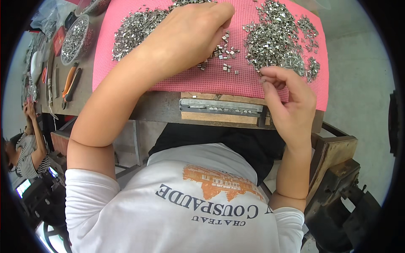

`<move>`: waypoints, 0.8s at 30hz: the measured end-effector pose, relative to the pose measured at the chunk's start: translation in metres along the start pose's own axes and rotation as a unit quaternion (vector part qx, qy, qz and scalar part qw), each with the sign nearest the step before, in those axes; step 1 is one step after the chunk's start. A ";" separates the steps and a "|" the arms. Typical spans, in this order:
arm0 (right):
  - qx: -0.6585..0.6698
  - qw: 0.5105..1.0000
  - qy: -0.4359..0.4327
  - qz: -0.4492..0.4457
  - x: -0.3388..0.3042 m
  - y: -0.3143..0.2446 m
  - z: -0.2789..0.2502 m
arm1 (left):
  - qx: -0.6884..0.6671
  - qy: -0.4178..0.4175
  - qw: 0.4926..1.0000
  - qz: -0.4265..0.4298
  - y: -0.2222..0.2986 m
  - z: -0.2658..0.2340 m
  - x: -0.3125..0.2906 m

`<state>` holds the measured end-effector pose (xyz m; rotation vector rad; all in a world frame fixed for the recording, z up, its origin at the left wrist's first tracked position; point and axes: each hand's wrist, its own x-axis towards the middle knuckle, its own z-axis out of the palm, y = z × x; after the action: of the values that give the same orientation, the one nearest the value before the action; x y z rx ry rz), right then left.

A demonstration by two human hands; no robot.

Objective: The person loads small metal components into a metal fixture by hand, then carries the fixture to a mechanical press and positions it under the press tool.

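Observation:
My left hand [190, 36] reaches over the far part of a pink textured mat [168, 85], back upward. Its fingers curl down, and their tips are hidden. Beside and beneath it lies a heap of small silvery metal pieces [135, 33], with loose ones [228, 52] scattered to its right. At the near edge of a second heap [274, 42], my right hand [293, 95] pinches a small metal piece [262, 77] between thumb and forefinger. A narrow metal bar fixture [219, 106], holding a row of small shiny pieces, lies along the table's front edge between my arms.
Left of the mat stands a clear bowl [78, 40] of metal pieces, part of another behind it. Pliers with orange and black handles [71, 86] lie nearer. A person in a striped top [31, 152] is at far left. A dark machine [337, 189] stands lower right.

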<state>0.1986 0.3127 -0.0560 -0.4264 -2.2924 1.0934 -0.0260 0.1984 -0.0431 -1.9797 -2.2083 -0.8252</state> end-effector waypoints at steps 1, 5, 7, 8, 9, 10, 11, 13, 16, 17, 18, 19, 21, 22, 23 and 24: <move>0.031 0.999 0.021 0.029 -0.006 -0.003 -0.001 | 0.000 0.000 1.000 0.001 0.002 -0.002 -0.006; 0.007 1.000 -0.013 0.006 -0.025 -0.008 -0.009 | -0.088 -0.069 0.993 0.027 0.017 -0.012 -0.034; 0.024 0.999 -0.018 0.013 -0.030 -0.015 -0.003 | -0.020 -0.104 0.993 0.044 0.025 -0.010 -0.051; 0.034 0.998 -0.030 0.034 -0.032 -0.020 -0.001 | 0.019 -0.119 0.990 0.075 0.030 -0.009 -0.055; 0.032 0.998 -0.030 0.035 -0.033 -0.021 0.002 | 0.056 -0.134 0.984 0.107 0.035 -0.006 -0.058; 0.024 0.999 -0.034 0.022 -0.034 -0.022 0.006 | 0.096 -0.130 0.979 0.123 0.038 -0.005 -0.060; 0.016 0.999 -0.039 0.008 -0.036 -0.022 0.009 | 0.094 -0.130 0.979 0.123 0.038 -0.001 -0.061; 0.011 0.999 -0.044 0.010 -0.038 -0.023 0.013 | 0.071 -0.061 0.989 0.113 0.038 0.003 -0.065; -0.001 0.999 -0.054 -0.007 -0.037 -0.023 0.016 | 0.049 -0.042 0.992 0.107 0.033 0.004 -0.066; -0.006 0.998 -0.056 -0.016 -0.036 -0.022 0.016 | 0.049 -0.042 0.992 0.105 0.032 0.002 -0.066; -0.010 0.998 -0.058 -0.024 -0.036 -0.022 0.016 | 0.050 -0.046 0.994 0.090 0.031 0.000 -0.064; -0.010 0.998 -0.058 -0.023 -0.036 -0.022 0.016 | 0.050 -0.050 0.995 0.076 0.030 -0.003 -0.063; -0.006 0.998 -0.059 -0.016 -0.036 -0.021 0.016 | 0.043 -0.031 0.997 0.056 0.025 -0.002 -0.058; -0.006 0.998 -0.060 -0.016 -0.036 -0.022 0.017 | 0.036 -0.011 0.999 0.037 0.023 -0.001 -0.054; -0.009 0.998 -0.055 -0.012 -0.037 -0.022 0.017 | 0.007 0.000 1.000 0.026 0.021 0.000 -0.049; -0.011 0.999 -0.052 -0.009 -0.037 -0.022 0.018 | 0.008 0.001 1.000 0.025 0.018 0.002 -0.044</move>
<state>0.2159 0.2696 -0.0607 -0.3660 -2.3963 1.1052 -0.0010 0.1602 -0.0561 -2.0166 -2.1487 -0.7998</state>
